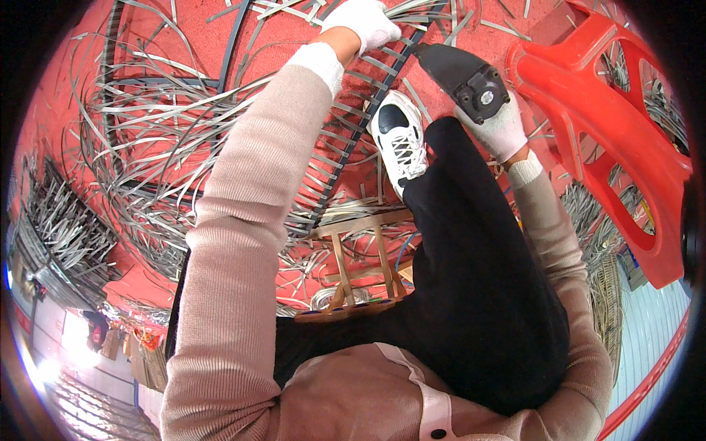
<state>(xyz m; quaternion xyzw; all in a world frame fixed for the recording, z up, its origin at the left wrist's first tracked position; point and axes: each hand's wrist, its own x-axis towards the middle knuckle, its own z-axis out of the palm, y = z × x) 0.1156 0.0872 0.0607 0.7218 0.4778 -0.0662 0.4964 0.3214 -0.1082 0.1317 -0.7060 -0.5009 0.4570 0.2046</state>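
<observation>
My left hand (362, 26), in a white knitted glove, is at the top edge, closed over flat grey strips (421, 10) that fan out to its right. Its fingertips are partly hidden. My right hand (501, 132), also gloved, is wrapped round a black hand-held tool (471, 87) with a tapered front, screws and a round badge. The tool's tip points up and left, towards a long dark bar (353, 132). This bar slants down and left between my hands, with short grey strips woven across it at even gaps.
Loose grey strips (158, 140) lie tangled over the red floor (290, 44) at left. My white shoe (401, 140) rests just right of the bar. A red plastic frame (588, 110) stands at right. Below are a wooden stool (342, 268) and, at far left, a strip pile (70, 235).
</observation>
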